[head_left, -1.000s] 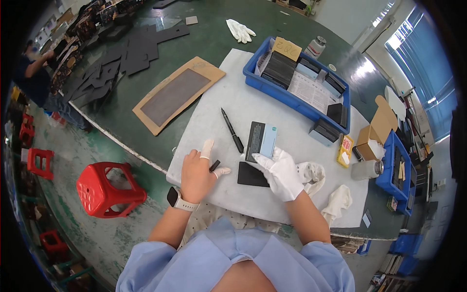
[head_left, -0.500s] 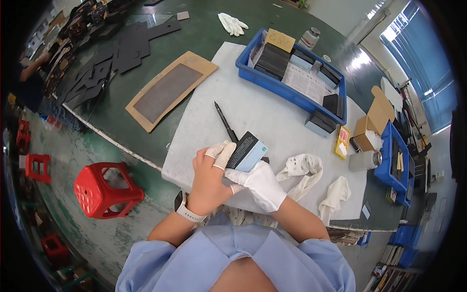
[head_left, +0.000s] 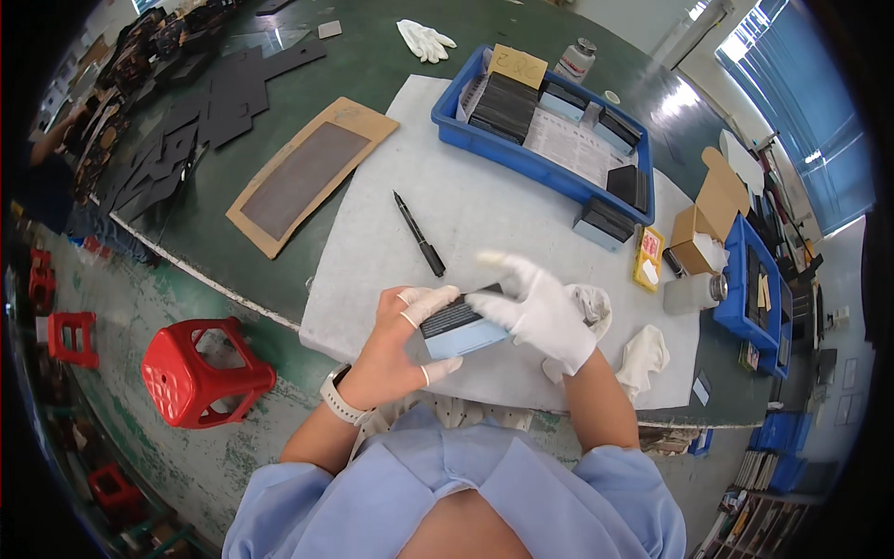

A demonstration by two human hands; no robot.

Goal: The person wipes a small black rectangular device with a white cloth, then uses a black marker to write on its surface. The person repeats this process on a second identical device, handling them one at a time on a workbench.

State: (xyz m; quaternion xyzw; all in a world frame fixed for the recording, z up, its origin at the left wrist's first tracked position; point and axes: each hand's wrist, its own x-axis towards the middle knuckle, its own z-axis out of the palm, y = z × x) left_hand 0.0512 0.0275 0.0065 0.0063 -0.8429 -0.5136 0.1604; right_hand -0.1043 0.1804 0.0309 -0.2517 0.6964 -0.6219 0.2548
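Note:
My left hand (head_left: 391, 349), with pale finger cots on some fingertips and a watch at the wrist, is closed on a black and light-blue card (head_left: 466, 337). Its fingers grip the card's left side, the thumb along the lower edge. My right hand (head_left: 540, 317), in a white glove, is at the card's right end. Its fingers are spread and partly blurred, overlapping the card's upper right corner; whether they touch it I cannot tell. A black pen (head_left: 418, 235) lies on the white sheet (head_left: 363, 205) beyond the card.
A blue bin (head_left: 526, 154) holds stacked black pieces; another stack (head_left: 603, 224) stands against its near side. A cardboard sheet with a grey panel (head_left: 307, 177), a jar (head_left: 694, 293), an open carton (head_left: 698, 233) and white gloves (head_left: 643, 361) lie around. A red stool (head_left: 200, 373) stands left.
My right hand has come off the card's lower edge and moved up and right, its fingers spreading. The card has tilted and sits lower in my left hand. The view has shifted slightly.

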